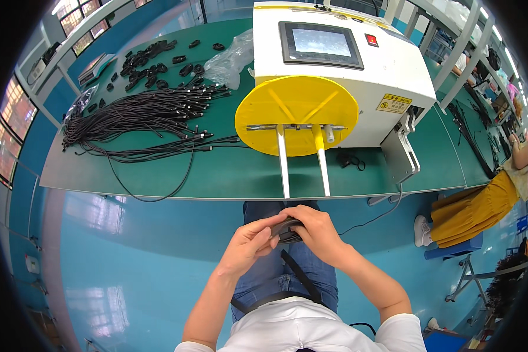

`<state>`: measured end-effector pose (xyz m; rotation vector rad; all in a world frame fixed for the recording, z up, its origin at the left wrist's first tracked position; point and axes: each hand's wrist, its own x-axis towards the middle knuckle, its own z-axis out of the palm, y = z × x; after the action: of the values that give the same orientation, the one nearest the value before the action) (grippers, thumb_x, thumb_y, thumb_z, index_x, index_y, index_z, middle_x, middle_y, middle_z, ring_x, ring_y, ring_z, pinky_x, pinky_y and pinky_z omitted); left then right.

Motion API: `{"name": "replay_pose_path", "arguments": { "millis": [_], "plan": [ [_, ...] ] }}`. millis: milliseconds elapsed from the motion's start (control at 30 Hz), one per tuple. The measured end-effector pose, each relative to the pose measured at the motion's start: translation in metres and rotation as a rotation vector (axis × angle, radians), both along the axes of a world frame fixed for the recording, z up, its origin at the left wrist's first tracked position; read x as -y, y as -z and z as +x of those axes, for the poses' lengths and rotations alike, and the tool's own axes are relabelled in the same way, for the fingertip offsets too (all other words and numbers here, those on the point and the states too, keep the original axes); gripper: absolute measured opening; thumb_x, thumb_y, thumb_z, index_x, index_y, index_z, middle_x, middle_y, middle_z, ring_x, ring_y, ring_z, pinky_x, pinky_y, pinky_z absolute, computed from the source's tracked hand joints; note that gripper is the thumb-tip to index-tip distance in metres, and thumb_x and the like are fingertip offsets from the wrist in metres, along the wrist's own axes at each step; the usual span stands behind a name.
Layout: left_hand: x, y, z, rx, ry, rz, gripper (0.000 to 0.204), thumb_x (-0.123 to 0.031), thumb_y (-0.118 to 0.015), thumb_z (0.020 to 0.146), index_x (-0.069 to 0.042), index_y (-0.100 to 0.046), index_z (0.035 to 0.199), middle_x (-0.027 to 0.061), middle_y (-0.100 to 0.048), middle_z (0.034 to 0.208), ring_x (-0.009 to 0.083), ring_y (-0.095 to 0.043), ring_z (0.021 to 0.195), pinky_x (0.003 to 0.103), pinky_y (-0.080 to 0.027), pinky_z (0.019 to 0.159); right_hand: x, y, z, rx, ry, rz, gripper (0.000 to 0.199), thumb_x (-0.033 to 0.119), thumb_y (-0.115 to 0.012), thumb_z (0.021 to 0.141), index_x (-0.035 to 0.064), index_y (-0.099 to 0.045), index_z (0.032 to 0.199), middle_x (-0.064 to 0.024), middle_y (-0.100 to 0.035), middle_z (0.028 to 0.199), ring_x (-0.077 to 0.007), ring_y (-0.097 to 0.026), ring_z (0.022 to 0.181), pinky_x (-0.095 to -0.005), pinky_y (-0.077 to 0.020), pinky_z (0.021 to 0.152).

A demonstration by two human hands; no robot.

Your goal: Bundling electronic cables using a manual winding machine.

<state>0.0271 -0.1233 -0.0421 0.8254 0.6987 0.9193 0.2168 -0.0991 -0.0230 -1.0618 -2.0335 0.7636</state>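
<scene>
Both hands meet over my lap, below the table's front edge. My left hand [249, 240] and my right hand [315, 230] pinch a small coiled black cable [286, 230] between them. The coil is flat and mostly covered by my fingers. Straight ahead stands a white winding machine [387, 64] with a yellow disc [296, 114] and two white prongs pointing toward me. A touch screen [321, 44] sits on its top face.
On the green table [229, 173], a large bundle of loose black cables [141, 114] lies at left, with several coiled cables [149, 64] behind it and a clear plastic bag [232, 58]. A small black coil [349, 159] lies under the machine. Another person in yellow sits at right [475, 208].
</scene>
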Motion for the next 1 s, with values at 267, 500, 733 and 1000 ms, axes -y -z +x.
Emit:
{"name": "replay_pose_path", "arguments": {
  "millis": [267, 500, 733, 1000],
  "plan": [
    [-0.001, 0.001, 0.004, 0.195, -0.014, -0.072, 0.044, -0.017, -0.046, 0.098, -0.006, -0.037, 0.14, 0.001, -0.05, 0.077, 0.0039, -0.033, 0.059, 0.018, -0.025, 0.05, -0.003, -0.001, 0.002, -0.044, -0.016, -0.117, 0.023, -0.001, -0.061, 0.08, 0.0, -0.058, 0.103, -0.016, -0.063, 0.097, -0.0341, -0.062, 0.088, -0.0367, -0.051, 0.074],
    [-0.001, 0.006, 0.002, 0.171, -0.005, -0.077, 0.044, -0.014, -0.048, 0.096, -0.006, -0.038, 0.139, 0.0023, -0.055, 0.082, 0.0037, -0.034, 0.059, 0.018, -0.026, 0.05, -0.004, 0.004, 0.0, -0.055, -0.02, -0.136, 0.023, -0.001, -0.059, 0.081, 0.0, -0.058, 0.104, -0.0161, -0.063, 0.096, -0.033, -0.063, 0.087, -0.0356, -0.0506, 0.074],
    [0.002, 0.001, 0.006, -0.008, -0.14, 0.048, 0.047, -0.009, -0.054, 0.092, -0.004, -0.04, 0.137, 0.0062, -0.061, 0.093, 0.0089, -0.054, 0.077, 0.021, -0.042, 0.069, 0.0, 0.001, -0.002, -0.256, -0.014, -0.358, 0.026, 0.0, -0.056, 0.085, -0.0002, -0.059, 0.111, -0.0131, -0.062, 0.105, -0.0255, -0.061, 0.095, -0.0315, -0.0491, 0.078],
    [0.0, 0.033, -0.015, 0.062, -0.5, 0.04, 0.036, -0.011, -0.052, 0.094, 0.0, -0.048, 0.128, 0.0071, -0.063, 0.094, 0.0145, -0.059, 0.091, 0.03, -0.044, 0.086, 0.022, 0.034, 0.013, -0.696, -0.058, -0.465, 0.026, 0.013, -0.046, 0.096, -0.0018, -0.059, 0.113, -0.0122, -0.059, 0.114, -0.02, -0.056, 0.1, -0.0293, -0.0483, 0.078]
  ]
}}
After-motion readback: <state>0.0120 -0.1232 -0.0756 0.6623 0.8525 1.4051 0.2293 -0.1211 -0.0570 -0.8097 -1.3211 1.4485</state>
